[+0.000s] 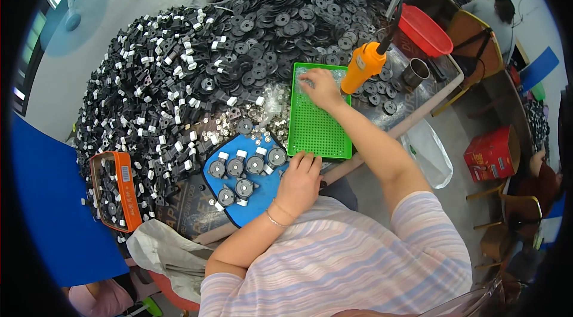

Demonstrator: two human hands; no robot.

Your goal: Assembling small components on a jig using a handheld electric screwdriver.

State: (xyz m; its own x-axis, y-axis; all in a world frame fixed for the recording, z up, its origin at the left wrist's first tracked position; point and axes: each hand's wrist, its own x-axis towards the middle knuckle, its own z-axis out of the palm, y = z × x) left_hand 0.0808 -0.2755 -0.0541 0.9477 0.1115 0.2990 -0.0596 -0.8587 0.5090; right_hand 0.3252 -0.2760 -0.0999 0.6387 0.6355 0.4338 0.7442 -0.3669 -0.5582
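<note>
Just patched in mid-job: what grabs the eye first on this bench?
A huge heap of black discs and white-tipped parts fills the table's far side. At the near edge, the right hand rests on the far end of a bright green perforated tray, beside a hanging orange power tool; the left hand rests by a blue tray.

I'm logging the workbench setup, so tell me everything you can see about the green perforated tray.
The green perforated plastic tray is a flat rectangle with a low raised rim and a fine grid of holes. It lies flat near the table's front edge, beside the blue plastic board. The right hand rests on its far end, where small silvery pieces sit; the left hand touches its near corner.
</note>
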